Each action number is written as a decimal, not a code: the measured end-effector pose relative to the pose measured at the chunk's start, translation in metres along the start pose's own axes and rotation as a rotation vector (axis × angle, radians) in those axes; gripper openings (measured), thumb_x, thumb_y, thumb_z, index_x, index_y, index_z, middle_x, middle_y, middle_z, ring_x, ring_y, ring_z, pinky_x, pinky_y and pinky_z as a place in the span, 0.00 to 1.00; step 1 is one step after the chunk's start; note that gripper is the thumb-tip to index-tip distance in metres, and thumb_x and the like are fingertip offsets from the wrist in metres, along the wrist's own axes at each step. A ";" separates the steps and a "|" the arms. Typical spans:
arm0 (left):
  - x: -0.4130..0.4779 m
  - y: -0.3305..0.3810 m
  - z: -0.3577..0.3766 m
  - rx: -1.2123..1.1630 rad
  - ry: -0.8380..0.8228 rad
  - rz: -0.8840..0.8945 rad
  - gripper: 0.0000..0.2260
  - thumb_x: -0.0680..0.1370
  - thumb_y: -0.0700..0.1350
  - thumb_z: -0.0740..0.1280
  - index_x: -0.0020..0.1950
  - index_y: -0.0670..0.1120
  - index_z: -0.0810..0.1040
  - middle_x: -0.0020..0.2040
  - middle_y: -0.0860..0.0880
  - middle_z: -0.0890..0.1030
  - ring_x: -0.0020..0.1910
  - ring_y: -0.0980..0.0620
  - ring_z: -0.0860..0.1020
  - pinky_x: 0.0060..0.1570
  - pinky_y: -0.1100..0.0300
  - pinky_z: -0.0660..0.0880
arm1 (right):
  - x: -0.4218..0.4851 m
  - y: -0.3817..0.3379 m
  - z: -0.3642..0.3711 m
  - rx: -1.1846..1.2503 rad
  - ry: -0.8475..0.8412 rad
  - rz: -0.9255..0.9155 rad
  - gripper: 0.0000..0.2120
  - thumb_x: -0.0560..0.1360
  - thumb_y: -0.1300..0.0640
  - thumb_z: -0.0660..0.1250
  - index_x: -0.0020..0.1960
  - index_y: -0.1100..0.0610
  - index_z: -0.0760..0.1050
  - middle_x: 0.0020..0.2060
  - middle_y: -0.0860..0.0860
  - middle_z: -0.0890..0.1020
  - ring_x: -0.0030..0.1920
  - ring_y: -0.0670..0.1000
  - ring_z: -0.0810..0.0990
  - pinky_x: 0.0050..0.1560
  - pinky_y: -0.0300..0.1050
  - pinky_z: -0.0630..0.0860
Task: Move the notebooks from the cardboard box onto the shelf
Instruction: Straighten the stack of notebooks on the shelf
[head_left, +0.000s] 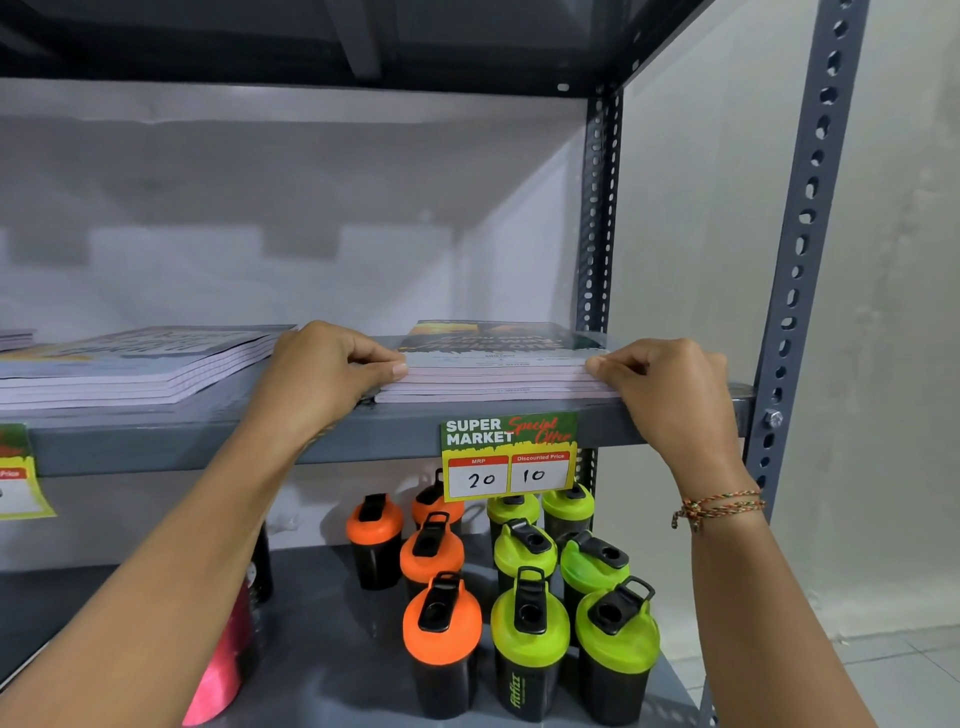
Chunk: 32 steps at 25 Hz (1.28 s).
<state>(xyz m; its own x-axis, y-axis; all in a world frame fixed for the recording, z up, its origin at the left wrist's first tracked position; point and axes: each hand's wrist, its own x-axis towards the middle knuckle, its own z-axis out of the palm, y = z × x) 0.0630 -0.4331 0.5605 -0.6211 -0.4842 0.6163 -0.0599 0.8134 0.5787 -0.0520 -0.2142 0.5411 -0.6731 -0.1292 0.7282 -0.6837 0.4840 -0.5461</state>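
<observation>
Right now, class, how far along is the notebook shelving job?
Done: one stack of notebooks lies on the shelf. In hand: the left hand and right hand grip the ends of a second stack at the shelf's front edge. What's left is unknown: the box isn't visible.

Both forearms are bare, without sleeves. The right wrist wears a thin braided thread bracelet (719, 506), red, green and yellow.
</observation>
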 end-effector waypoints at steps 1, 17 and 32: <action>0.000 0.000 0.001 0.002 -0.003 -0.003 0.11 0.72 0.45 0.72 0.52 0.44 0.84 0.51 0.47 0.85 0.47 0.55 0.77 0.50 0.64 0.68 | -0.001 0.000 -0.001 -0.002 0.001 0.001 0.11 0.74 0.54 0.69 0.45 0.62 0.83 0.43 0.56 0.86 0.30 0.42 0.67 0.36 0.14 0.62; -0.004 0.010 -0.001 -0.016 -0.006 -0.114 0.15 0.68 0.42 0.76 0.54 0.42 0.84 0.53 0.43 0.85 0.45 0.56 0.77 0.48 0.66 0.67 | 0.009 -0.006 -0.001 0.002 -0.027 0.134 0.15 0.66 0.55 0.77 0.49 0.62 0.83 0.49 0.57 0.85 0.49 0.53 0.81 0.46 0.36 0.70; -0.011 0.006 -0.008 0.007 -0.010 -0.065 0.15 0.68 0.44 0.76 0.54 0.44 0.84 0.55 0.48 0.84 0.48 0.59 0.74 0.50 0.67 0.65 | -0.005 -0.011 -0.006 -0.010 -0.007 0.058 0.12 0.70 0.58 0.73 0.51 0.62 0.82 0.47 0.60 0.86 0.50 0.59 0.81 0.51 0.46 0.76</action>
<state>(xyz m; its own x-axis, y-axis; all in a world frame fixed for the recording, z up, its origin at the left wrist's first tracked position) 0.0758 -0.4254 0.5612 -0.6232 -0.5328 0.5725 -0.1056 0.7827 0.6134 -0.0391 -0.2137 0.5459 -0.7137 -0.1063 0.6924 -0.6403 0.4997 -0.5833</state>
